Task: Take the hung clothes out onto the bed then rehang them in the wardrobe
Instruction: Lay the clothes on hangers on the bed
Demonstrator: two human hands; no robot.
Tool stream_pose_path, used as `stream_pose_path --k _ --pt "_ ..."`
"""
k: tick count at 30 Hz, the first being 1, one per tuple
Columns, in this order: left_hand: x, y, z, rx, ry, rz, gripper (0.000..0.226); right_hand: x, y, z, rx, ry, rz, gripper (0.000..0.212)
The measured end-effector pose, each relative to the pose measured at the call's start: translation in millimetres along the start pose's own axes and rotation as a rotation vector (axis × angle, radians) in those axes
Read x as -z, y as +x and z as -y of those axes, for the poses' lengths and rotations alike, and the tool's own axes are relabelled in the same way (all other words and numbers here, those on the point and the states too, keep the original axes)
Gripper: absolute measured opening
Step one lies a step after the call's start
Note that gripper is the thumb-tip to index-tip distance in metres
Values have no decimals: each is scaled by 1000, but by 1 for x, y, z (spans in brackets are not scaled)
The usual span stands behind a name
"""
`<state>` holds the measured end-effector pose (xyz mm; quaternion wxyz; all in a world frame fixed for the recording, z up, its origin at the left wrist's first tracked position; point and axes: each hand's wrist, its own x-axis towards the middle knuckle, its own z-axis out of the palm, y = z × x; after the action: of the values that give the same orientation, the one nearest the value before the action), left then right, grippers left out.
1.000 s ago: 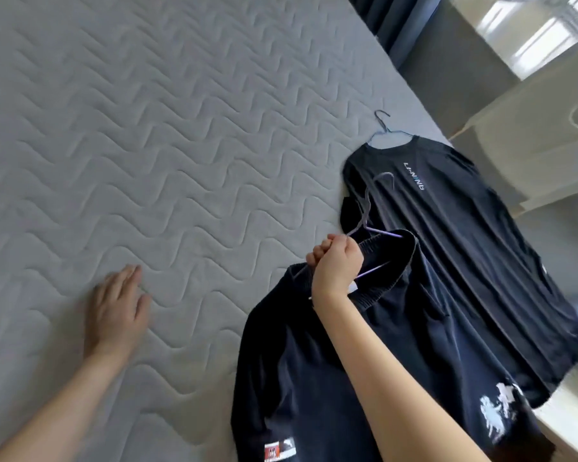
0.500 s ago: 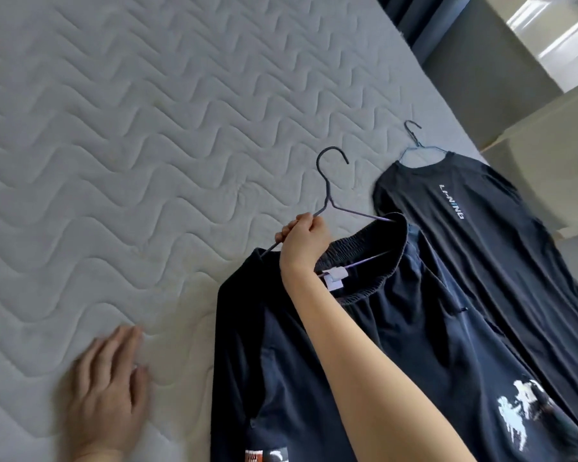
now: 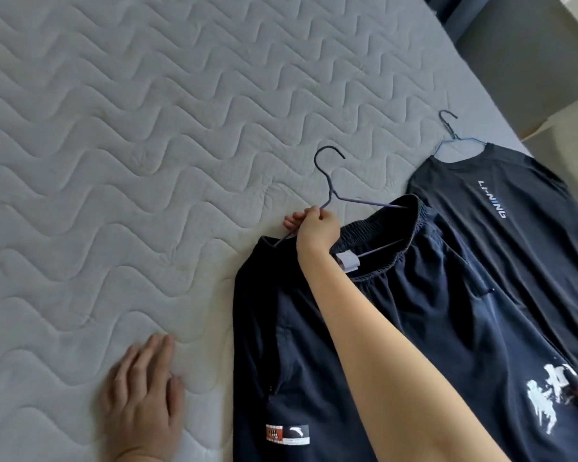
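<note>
Dark navy shorts [image 3: 397,328] lie flat on the bed, their elastic waistband stretched over a purple wire hanger [image 3: 331,188] whose hook points up the mattress. My right hand [image 3: 316,230] grips the hanger's left shoulder at the waistband. A white label shows inside the waistband beside my wrist. To the right lies a black T-shirt [image 3: 531,235] with light lettering, on a blue wire hanger [image 3: 449,128]. My left hand [image 3: 144,395] rests flat on the mattress, fingers straight, left of the shorts.
The quilted grey mattress [image 3: 147,161] fills the left and top of the view. Its right edge runs diagonally past the T-shirt. Beyond it stand a grey wall and pale furniture [image 3: 568,111] at the upper right.
The shorts and their hanger have come down to lie flat beside the T-shirt, hook now lying on the mattress. My left hand has stayed pressed on the mattress.
</note>
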<state>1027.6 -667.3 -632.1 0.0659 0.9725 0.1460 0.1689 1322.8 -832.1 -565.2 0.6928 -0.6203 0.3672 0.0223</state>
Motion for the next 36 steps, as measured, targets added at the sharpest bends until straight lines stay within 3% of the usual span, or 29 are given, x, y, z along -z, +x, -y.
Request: stream_pose_path --k 3,7,9,13,17,20,24,30,36 --pt "-2 -1 3 -10 -29 32 48 5 9 -1 -57 -128 49 36" --pt "-2 -3 4 -1 -51 55 50 12 10 12 142 -647 47 43" --pt "1 -1 4 5 -67 82 52 19 5 19 212 -760 49 41" --pt "14 3 1 55 -80 168 55 48 -47 22 346 -610 96 18" --pt "58 26 -2 131 -212 482 58 98 -135 39 351 -407 231 17" --pt "139 47 -16 403 -584 585 37 143 -212 63 368 -388 333 19" --pt "299 31 -29 426 -796 439 21 208 -332 93 342 -391 478 22" --pt "503 -85 -33 472 -804 418 20 308 -482 118 264 -530 812 28" --pt "588 -268 -41 941 -834 255 18 359 -537 101 158 -641 1042 27"
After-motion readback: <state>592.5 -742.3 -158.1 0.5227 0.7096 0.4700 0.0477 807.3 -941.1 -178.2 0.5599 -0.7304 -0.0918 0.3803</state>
